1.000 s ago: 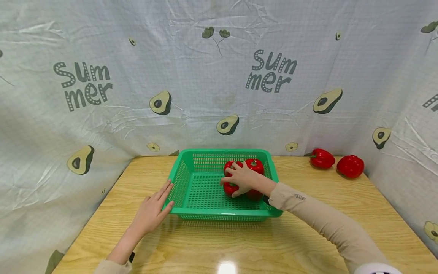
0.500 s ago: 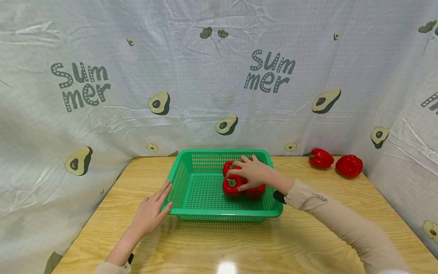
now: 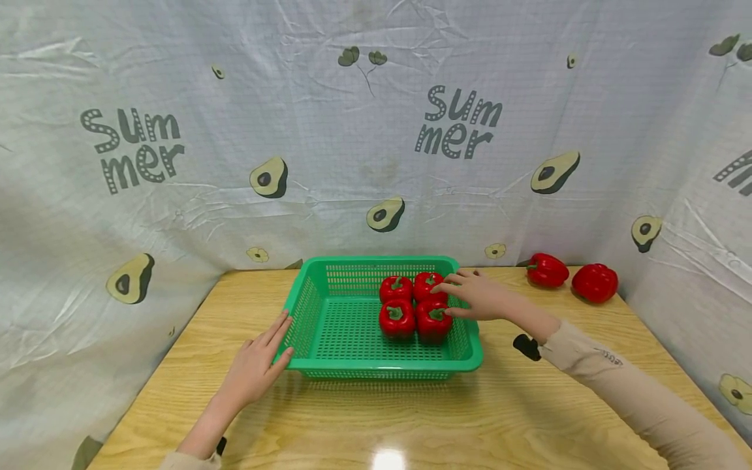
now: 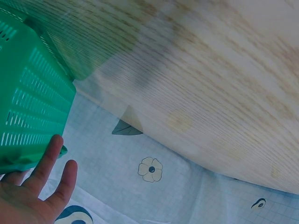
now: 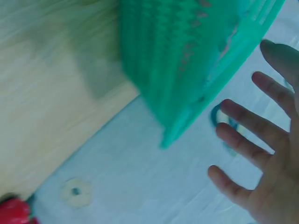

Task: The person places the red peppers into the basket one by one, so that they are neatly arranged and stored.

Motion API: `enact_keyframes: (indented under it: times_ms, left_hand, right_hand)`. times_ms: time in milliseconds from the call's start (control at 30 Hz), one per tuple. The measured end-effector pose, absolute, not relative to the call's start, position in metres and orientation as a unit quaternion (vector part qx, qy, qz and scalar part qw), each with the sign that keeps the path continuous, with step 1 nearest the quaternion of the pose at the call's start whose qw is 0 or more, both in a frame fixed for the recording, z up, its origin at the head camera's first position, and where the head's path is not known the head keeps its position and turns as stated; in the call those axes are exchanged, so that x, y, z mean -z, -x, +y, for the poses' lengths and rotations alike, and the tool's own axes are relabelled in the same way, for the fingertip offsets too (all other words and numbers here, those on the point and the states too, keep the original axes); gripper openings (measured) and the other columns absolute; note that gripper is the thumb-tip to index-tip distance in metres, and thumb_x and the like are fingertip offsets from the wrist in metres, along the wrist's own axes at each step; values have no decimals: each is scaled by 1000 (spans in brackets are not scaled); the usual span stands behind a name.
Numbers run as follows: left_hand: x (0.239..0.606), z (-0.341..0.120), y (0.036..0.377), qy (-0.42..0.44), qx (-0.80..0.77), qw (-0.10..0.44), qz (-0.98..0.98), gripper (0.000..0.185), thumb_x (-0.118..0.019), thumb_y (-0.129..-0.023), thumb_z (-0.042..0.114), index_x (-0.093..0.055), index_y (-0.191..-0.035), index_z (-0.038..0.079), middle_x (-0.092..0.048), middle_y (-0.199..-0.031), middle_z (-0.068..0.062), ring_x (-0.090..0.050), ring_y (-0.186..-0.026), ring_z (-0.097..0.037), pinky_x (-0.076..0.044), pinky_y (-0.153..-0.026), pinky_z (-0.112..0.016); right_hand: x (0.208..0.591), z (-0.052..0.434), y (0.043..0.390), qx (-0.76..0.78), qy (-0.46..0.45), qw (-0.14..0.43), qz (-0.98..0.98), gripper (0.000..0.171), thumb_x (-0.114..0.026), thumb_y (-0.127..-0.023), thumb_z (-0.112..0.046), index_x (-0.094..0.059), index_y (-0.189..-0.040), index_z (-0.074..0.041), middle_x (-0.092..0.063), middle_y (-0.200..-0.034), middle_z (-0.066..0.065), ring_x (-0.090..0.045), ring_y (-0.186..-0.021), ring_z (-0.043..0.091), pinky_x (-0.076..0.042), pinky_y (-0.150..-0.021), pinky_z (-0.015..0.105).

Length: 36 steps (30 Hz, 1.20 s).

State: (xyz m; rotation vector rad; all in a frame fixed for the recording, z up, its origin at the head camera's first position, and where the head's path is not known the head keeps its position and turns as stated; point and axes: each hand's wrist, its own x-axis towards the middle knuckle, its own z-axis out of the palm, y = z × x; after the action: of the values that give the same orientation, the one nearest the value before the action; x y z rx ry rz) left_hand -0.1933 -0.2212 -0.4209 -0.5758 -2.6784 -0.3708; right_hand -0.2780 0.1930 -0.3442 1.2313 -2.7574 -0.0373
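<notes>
A green plastic basket (image 3: 352,363) stands on the table with several red bell peppers (image 3: 397,318) grouped in its right half, stems up. My left hand (image 3: 251,367) rests its straight fingers on the basket's left rim; the left wrist view shows those fingers (image 4: 44,168) at the rim too. Over the basket's right rim hovers my right hand (image 3: 484,297), fingers spread and holding nothing. In the right wrist view the right hand (image 5: 266,144) appears apart from the basket (image 5: 187,65), its fingers loosely extended.
Two more red bell peppers, one on its side (image 3: 547,270) and one beside it (image 3: 595,283), lie at the table's back right. A printed cloth (image 3: 329,130) hangs behind the wooden table (image 3: 329,424) and along its sides.
My right hand has let go of a bell pepper in the basket and moved right, uncovering the group of peppers. The left hand has stayed on the rim.
</notes>
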Motion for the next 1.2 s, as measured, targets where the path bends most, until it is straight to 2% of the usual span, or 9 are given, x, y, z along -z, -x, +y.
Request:
enact_keyframes:
  times_ms: [133, 267, 367, 633, 767, 1000, 1200]
  left_hand:
    - [421, -222, 193, 205, 134, 186, -952, 54, -49, -90, 24, -34, -138, 4, -32, -144, -12, -52, -113, -34, -38, -85, -59]
    - [421, -222, 193, 206, 136, 188, -951, 53, -47, -91, 25, -34, -138, 4, -32, -144, -12, -52, -113, -35, -38, -84, -60]
    - [421, -223, 194, 206, 136, 189, -950, 53, -46, -92, 27, -34, -138, 4, -32, -144, -12, -52, -112, -35, -38, -84, -60]
    - [421, -222, 194, 209, 134, 193, -949, 54, -51, -89, 22, -34, -137, 4, -33, -143, -13, -53, -112, -35, -39, -83, -59]
    - [421, -222, 194, 208, 130, 194, -950, 54, -51, -89, 21, -35, -137, 4, -33, -143, -13, -53, -112, -34, -40, -83, -58]
    - [422, -221, 194, 207, 128, 194, -950, 55, -52, -88, 21, -35, -138, 5, -33, -143, -12, -53, -111, -33, -41, -83, -54]
    - [422, -222, 194, 209, 128, 202, -948, 55, -52, -88, 21, -35, -137, 5, -34, -143, -13, -54, -111, -32, -41, -82, -55]
  right_hand:
    - [355, 218, 284, -25, -388, 120, -913, 37, -61, -83, -29, -57, -117, -13, -57, -111, 8, -49, -106, 29, -40, -81, 52]
    - [367, 244, 294, -30, -350, 187, -917, 35, -63, -82, -26, -60, -112, -10, -60, -107, 8, -54, -100, 28, -42, -78, 48]
    - [376, 263, 302, -16, -318, 216, -923, 34, -64, -81, -23, -59, -110, -6, -62, -104, 9, -56, -97, 28, -42, -75, 45]
    - [396, 305, 316, -21, -246, 206, -947, 34, -61, -82, -18, -58, -109, 2, -61, -104, 18, -53, -98, 34, -43, -79, 51]
    - [402, 320, 323, -24, -222, 204, -953, 33, -60, -82, -16, -57, -109, 3, -59, -102, 20, -51, -97, 35, -42, -76, 51]
    - [412, 339, 333, -51, -184, 238, -953, 30, -59, -81, -10, -54, -106, 5, -54, -105, 24, -47, -100, 39, -37, -76, 55]
    - [417, 354, 341, -53, -133, 218, -965, 44, -59, -82, -15, -45, -116, 8, -43, -115, 28, -42, -104, 46, -34, -78, 60]
